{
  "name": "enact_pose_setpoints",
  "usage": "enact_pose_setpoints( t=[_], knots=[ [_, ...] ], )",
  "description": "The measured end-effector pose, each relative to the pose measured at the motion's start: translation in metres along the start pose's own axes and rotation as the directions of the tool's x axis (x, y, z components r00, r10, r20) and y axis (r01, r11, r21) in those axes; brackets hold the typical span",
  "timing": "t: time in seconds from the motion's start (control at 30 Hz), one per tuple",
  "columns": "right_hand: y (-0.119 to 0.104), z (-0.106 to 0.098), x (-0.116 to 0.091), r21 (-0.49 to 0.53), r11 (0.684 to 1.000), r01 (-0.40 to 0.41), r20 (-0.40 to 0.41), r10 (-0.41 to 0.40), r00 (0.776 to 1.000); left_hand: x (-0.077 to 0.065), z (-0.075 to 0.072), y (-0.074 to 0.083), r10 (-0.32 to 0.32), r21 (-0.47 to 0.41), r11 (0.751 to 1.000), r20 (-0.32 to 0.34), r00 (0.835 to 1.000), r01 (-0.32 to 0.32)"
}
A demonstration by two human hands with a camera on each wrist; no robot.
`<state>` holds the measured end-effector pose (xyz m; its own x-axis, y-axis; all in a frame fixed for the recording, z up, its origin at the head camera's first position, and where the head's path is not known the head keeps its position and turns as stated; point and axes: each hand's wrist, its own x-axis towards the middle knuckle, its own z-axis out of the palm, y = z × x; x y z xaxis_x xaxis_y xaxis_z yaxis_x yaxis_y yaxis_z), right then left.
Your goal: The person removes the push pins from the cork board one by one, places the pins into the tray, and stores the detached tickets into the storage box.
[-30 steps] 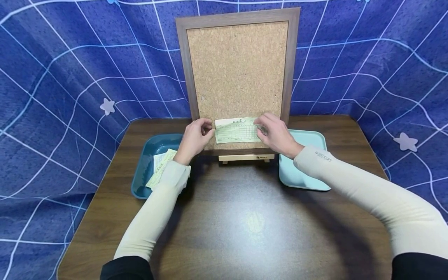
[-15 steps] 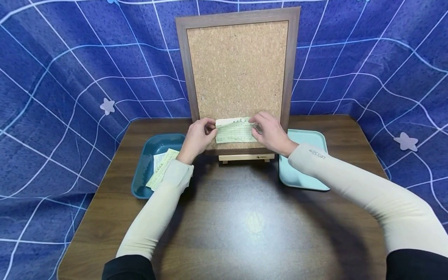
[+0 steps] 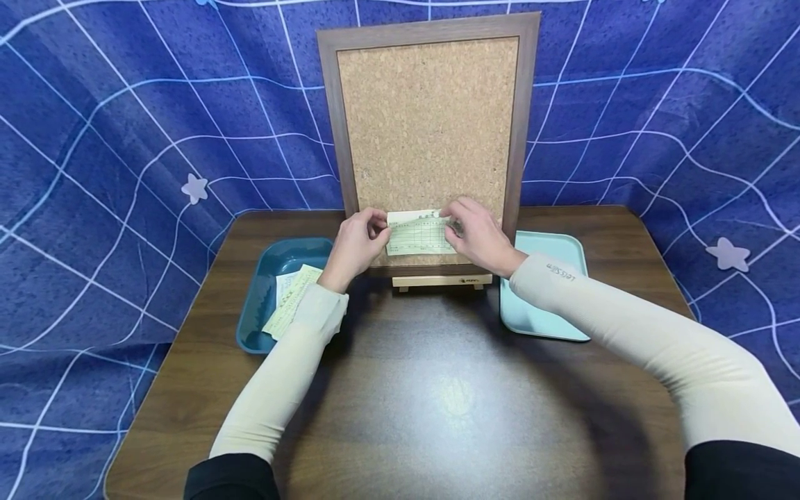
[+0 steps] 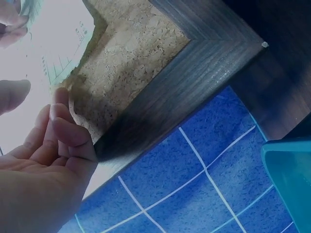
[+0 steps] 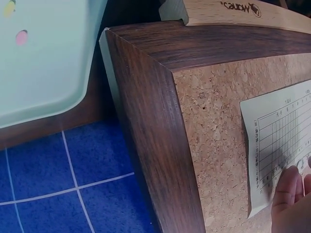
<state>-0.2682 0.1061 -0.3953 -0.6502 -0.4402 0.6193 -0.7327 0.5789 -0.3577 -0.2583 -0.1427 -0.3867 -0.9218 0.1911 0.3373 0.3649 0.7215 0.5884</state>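
A green printed slip with a ruled grid lies against the lower part of the framed corkboard. My left hand is at its left edge. In the left wrist view, the thumb stands apart from the bent fingers, whose tips meet the slip's corner. My right hand reaches over the slip's right part, thumb and forefinger apart. In the right wrist view, its fingertips are on the slip near a pale round spot; I cannot tell whether that is a pin or print.
A dark teal tray with paper slips stands left on the brown table. At right lies a pale mint tray, with small yellow and pink pieces in the right wrist view. A wooden stand supports the board.
My right hand has slid left along the slip, from near its right end toward the round spot. The left hand has edged slightly right. The slip stays in place on the board.
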Motion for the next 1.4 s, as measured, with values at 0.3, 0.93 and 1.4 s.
enact_pose_setpoints(
  t=[0.3,0.93,1.4],
  knots=[
    [-0.004,0.002,0.003,0.004,1.000,0.001,-0.006,-0.001,1.000,0.002,-0.001,0.002,0.006,-0.033,0.999,-0.026,1.000,-0.007],
    [-0.011,0.007,0.012,-0.068,0.997,-0.044,0.015,0.045,0.999,0.005,0.004,0.009,0.032,-0.014,0.999,-0.021,0.999,-0.032],
    [-0.021,0.010,0.019,-0.109,0.981,-0.159,0.054,0.165,0.985,0.006,0.007,0.015,0.035,-0.008,0.999,-0.020,0.999,-0.035]
  ],
)
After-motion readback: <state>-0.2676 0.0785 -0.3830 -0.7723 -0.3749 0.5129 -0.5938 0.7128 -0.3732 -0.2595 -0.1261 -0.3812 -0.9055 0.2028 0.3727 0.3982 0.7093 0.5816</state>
